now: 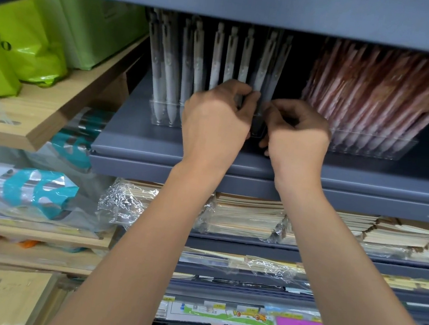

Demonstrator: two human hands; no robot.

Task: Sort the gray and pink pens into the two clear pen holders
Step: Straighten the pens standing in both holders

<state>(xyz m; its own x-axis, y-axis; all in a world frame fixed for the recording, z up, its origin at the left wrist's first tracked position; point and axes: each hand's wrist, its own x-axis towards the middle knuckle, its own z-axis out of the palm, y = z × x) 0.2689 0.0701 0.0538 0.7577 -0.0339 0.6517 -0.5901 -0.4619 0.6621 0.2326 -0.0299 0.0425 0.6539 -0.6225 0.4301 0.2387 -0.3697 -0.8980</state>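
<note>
Both hands at the gray pens on the blue-gray shelf [134, 150]

Gray pens [164, 76] stand in the left clear holder [160, 114]; left hand [214, 121] pinches one pen; right hand [297, 137] curled, contents unclear; pink pens [375, 100] lean in the right clear holder [375, 146].

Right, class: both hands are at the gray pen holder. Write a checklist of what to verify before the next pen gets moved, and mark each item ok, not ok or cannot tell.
1. Gray pens stand upright in the left clear holder: ok.
2. Pink pens sit in the right clear holder, leaning left: ok.
3. No pink pen mixed among the gray ones: ok for those showing; the hands hide the rest.
4. Left hand grips a pen at the gray holder's right end: ok.
5. Right hand holds a pen: cannot tell, its fingers are curled toward the holder.
6. Both holders rest flat on the gray shelf: ok.
</note>
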